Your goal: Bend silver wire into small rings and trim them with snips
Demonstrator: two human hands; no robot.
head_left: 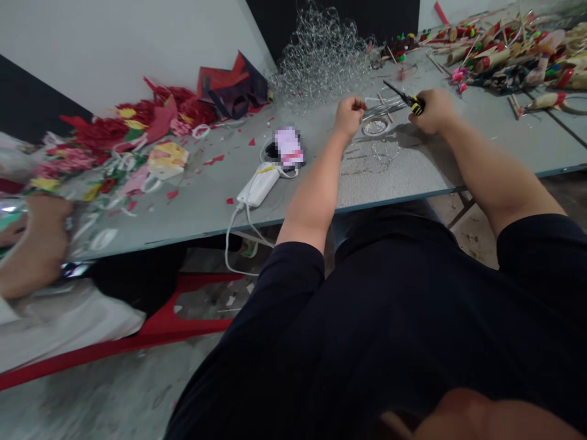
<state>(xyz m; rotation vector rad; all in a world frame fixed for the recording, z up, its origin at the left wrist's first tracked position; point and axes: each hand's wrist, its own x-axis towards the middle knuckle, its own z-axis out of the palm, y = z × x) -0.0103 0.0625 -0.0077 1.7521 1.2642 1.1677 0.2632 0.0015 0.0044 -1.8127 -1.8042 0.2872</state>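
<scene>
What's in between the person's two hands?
In the head view, silvery wires and a small round silvery thing lie between the left hand and right hand; the pliers poke into the gap.

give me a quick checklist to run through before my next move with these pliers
1. Pliers held: ok, gripped in the right hand.
2. Left hand away from the pliers' tip: ok, a gap shows between them.
3. Left hand's grip: cannot tell, anything at its fingertips is too small to make out.
4. Main wire heap apart from both hands: ok, it stands beyond them.
5. White cable kept up on the table: not ok, it hangs below the edge.
</scene>
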